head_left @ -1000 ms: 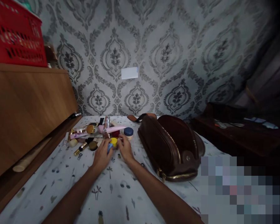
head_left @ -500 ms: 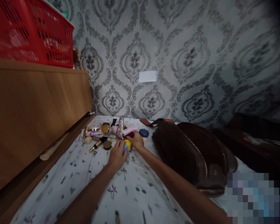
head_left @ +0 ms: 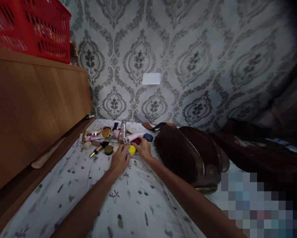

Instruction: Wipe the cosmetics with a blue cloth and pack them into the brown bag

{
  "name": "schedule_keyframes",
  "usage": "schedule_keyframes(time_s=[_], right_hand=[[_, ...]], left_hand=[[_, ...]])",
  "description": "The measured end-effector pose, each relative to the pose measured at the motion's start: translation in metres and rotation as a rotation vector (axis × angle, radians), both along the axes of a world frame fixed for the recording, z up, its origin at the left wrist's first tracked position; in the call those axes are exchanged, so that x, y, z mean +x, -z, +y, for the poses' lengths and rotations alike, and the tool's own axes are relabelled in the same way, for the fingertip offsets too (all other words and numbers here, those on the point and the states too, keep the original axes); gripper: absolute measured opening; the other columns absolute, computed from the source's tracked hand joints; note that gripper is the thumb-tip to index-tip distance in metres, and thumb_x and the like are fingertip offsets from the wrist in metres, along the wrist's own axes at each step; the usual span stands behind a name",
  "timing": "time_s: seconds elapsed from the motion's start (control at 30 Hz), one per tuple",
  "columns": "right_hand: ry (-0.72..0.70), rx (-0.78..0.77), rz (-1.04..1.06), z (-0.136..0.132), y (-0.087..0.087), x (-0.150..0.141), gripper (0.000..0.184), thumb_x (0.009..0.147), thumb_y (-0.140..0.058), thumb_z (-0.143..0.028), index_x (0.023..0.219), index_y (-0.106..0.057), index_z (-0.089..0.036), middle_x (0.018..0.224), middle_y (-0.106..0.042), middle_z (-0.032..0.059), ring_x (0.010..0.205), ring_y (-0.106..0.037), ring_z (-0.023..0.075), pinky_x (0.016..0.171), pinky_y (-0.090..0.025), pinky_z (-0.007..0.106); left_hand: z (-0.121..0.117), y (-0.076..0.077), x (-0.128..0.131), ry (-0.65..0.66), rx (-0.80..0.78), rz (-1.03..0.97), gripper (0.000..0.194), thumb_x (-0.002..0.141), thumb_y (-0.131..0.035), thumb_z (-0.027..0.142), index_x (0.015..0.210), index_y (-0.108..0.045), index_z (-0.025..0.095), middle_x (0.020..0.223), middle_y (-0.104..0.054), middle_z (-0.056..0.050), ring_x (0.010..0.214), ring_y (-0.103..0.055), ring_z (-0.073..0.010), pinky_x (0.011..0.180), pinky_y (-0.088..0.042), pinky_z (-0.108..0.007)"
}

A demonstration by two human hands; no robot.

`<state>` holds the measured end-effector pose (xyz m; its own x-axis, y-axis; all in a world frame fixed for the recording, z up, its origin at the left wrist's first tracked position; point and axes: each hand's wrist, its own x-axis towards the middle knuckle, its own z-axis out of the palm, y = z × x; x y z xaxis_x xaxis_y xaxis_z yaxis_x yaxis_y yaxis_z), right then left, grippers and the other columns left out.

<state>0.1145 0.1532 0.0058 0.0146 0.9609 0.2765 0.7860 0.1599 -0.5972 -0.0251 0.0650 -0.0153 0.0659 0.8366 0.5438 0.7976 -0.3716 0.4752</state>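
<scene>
My left hand (head_left: 119, 160) is closed over a small blue thing (head_left: 127, 152), mostly hidden by the fingers. Against it stands a round yellow-lidded jar (head_left: 131, 150). My right hand (head_left: 144, 148) bends its fingers round a small dark red item (head_left: 136, 141), whose kind I cannot make out, just behind the jar. Beyond both hands lie a pink tube (head_left: 134, 137), a shiny rose-coloured bottle (head_left: 123, 131) and a round dark blue case (head_left: 148, 137). Left of my left hand are a brown-lidded jar (head_left: 108, 150) and a gold-and-black cosmetic tube (head_left: 96, 151).
A dark brown bag (head_left: 180, 155) lies at the right on the patterned white sheet (head_left: 128, 205). Along the left runs a wooden cabinet (head_left: 39, 99) carrying a red plastic basket (head_left: 51, 33). The patterned wall (head_left: 158, 43) closes off the back.
The view has turned slightly, so everything sits a little further left and higher. Both hands stay among the cosmetics, with the right fingers now against the dark red item.
</scene>
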Motion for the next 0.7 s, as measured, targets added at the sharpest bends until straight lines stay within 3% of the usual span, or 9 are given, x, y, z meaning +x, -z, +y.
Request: schedule_keyframes(time_s=[0.2, 0.4, 0.53, 0.7], right_hand=[[-0.026, 0.018, 0.011, -0.019, 0.005, 0.021, 0.042, 0.076, -0.069, -0.037, 0.11, -0.069, -0.012, 0.104, -0.071, 0.0114, 0.093, -0.065, 0.0234, 0.081, -0.049, 0.031], [-0.094, -0.014, 0.065, -0.03, -0.008, 0.041, 0.039, 0.064, -0.077, -0.033, 0.098, -0.072, -0.015, 0.095, -0.072, 0.0101, 0.088, -0.065, 0.0255, 0.075, -0.047, 0.031], [-0.153, 0.003, 0.207, -0.04, -0.006, 0.048, 0.047, 0.063, -0.079, -0.036, 0.104, -0.07, -0.014, 0.1, -0.071, 0.0098, 0.088, -0.064, 0.0229, 0.076, -0.048, 0.031], [-0.196, -0.026, 0.49, -0.07, 0.01, 0.055, 0.05, 0.068, -0.075, -0.042, 0.11, -0.064, -0.016, 0.101, -0.07, 0.007, 0.074, -0.062, 0.0162, 0.064, -0.048, 0.026]], left_hand=[[-0.002, 0.002, 0.0, 0.006, 0.042, 0.068, 0.04, 0.088, -0.048, 0.014, 0.125, -0.059, 0.025, 0.119, -0.06, -0.007, 0.108, -0.061, -0.0213, 0.089, -0.051, -0.032], [-0.002, 0.002, 0.0, -0.041, 0.015, 0.057, 0.033, 0.089, -0.048, 0.017, 0.12, -0.059, 0.021, 0.113, -0.063, -0.008, 0.102, -0.062, -0.0229, 0.087, -0.051, -0.034], [-0.001, 0.001, -0.002, -0.034, 0.028, 0.03, 0.031, 0.088, -0.047, 0.017, 0.117, -0.058, 0.021, 0.11, -0.065, -0.008, 0.1, -0.063, -0.0231, 0.086, -0.051, -0.035], [0.001, 0.0, -0.004, -0.009, 0.056, -0.033, 0.031, 0.088, -0.047, 0.017, 0.117, -0.058, 0.02, 0.113, -0.066, -0.009, 0.105, -0.063, -0.024, 0.091, -0.049, -0.036]])
